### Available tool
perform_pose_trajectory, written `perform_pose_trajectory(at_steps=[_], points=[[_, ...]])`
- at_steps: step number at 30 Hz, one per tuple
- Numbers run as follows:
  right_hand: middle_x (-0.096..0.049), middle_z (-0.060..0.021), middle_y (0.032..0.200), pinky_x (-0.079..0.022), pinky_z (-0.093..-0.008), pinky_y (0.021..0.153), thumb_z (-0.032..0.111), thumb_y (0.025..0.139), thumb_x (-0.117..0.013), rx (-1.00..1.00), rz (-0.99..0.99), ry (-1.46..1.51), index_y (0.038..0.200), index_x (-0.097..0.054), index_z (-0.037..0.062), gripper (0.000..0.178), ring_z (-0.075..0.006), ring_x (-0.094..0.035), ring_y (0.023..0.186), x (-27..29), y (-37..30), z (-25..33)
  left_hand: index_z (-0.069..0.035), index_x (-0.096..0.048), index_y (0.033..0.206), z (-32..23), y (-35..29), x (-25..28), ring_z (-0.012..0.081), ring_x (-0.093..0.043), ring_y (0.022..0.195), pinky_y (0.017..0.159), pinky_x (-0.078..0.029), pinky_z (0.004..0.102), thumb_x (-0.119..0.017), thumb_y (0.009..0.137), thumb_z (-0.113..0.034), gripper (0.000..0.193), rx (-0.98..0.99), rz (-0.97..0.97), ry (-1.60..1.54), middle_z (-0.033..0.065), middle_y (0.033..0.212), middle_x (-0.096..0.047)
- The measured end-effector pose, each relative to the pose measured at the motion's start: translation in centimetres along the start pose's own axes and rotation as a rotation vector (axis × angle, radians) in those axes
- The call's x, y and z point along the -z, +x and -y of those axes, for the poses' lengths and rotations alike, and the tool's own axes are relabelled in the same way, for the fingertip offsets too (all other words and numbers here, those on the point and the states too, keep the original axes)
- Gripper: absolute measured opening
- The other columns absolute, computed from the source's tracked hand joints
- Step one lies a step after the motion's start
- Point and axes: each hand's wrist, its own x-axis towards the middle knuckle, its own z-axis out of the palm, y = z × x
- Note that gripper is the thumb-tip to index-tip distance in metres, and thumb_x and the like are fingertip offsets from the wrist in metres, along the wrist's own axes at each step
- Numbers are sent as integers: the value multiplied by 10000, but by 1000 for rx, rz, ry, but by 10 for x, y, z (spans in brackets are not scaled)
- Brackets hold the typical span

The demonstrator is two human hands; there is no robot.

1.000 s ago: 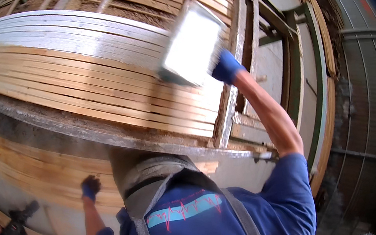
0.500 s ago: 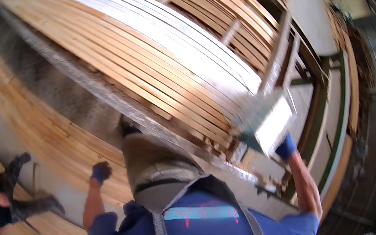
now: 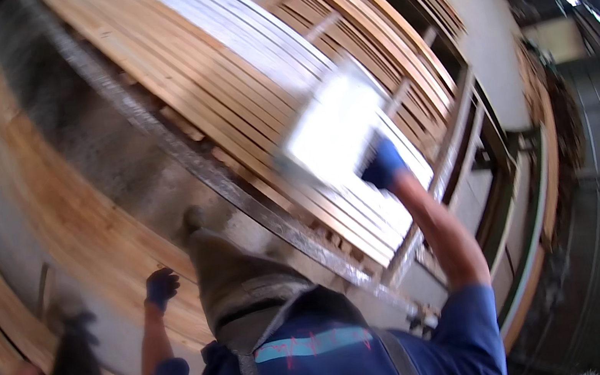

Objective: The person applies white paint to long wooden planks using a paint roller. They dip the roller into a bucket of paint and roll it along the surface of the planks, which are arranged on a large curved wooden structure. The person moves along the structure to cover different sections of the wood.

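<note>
My right hand [image 3: 385,163], in a blue glove, is closed on a broad white rectangular tool [image 3: 333,124]. Motion blurs the tool, so its exact kind is unclear. It lies over a row of long wooden strips [image 3: 180,58] set side by side. White, shiny coating [image 3: 216,14] covers the strips' right-hand side and their near ends; the left side is bare, pale wood. My left hand [image 3: 162,286], gloved in blue and dark, hangs off to the left with loosely bent fingers and nothing in it.
A stained metal rail [image 3: 143,122] runs along the strips' left side. More boards [image 3: 74,182] lie to the left, where a blurred co-worker's dark-gloved hand [image 3: 76,353] shows. Stacked strips [image 3: 339,34] sit beyond the coated row, and a frame with green edges [image 3: 524,231] stands right.
My right hand has swept the white tool up and left, from the strips' near end onto them. The near ends now look white. The co-worker's hands have moved down; my left hand stays low.
</note>
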Motion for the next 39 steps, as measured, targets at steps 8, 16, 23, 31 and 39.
perform_pose_trajectory(at_steps=[8,16,23,31,39], points=[[-665,-181,900,-511,-387,752,256,841,-546,872,248,-1672,934,-692,80,247,-320,-635,819,-243,199,16,-152,-578,1161,-25,54,20,164,-605,674,535,-434,280,-552,892,-217,278,84,0,59,43,899,-670],[-618,-155,992,-533,-360,831,212,902,-572,101,62,-1736,1102,-570,0,292,-213,-599,937,-57,3,18,-150,-607,1115,18,21,30,181,-614,686,555,-442,297,-582,878,-370,323,76,-52,-104,52,886,-671],[-574,-74,1228,-430,-364,994,204,993,-393,235,-148,-807,1282,-471,47,337,-221,-562,1080,351,-239,-58,-119,-602,1066,54,15,-23,153,-603,615,504,-463,289,-566,892,-382,317,117,88,136,53,843,-666],[-634,-166,1075,-459,-393,858,178,838,-573,201,-294,-1736,1104,-592,16,312,-313,-590,1014,303,-261,4,-123,-598,1120,14,-32,-102,167,-628,728,630,-489,317,-562,868,-387,366,-57,-3,385,58,938,-681],[-661,-187,775,-504,-432,658,189,769,-600,572,-591,-1383,827,-685,63,163,-377,-636,766,357,-221,-1,-112,-570,1016,50,-25,-60,183,-573,516,410,-413,305,-589,871,-315,250,109,-56,256,83,729,-636]])
